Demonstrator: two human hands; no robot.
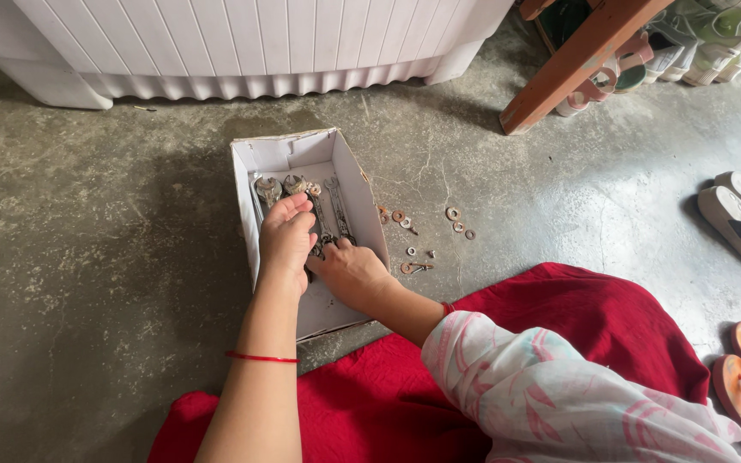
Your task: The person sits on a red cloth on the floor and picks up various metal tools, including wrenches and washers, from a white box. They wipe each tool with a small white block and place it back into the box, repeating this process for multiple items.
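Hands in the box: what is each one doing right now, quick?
Left hand: fingers curled down on the wrenches in the white box; a closed grip cannot be told.
Right hand: resting on the wrench handles; grip cannot be told.

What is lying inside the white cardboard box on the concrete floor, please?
Inside the white cardboard box lie several grey metal spanners, side by side. The left hand and right hand rest on them, hiding their lower ends.

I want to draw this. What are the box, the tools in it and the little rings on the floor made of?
Box: likely cardboard, matte white, with thin folded walls. Wrenches: metal, dull grey with brownish patches, perhaps rust. Washers: likely metal, some coppery, some silvery. Floor: looks like rough grey concrete.
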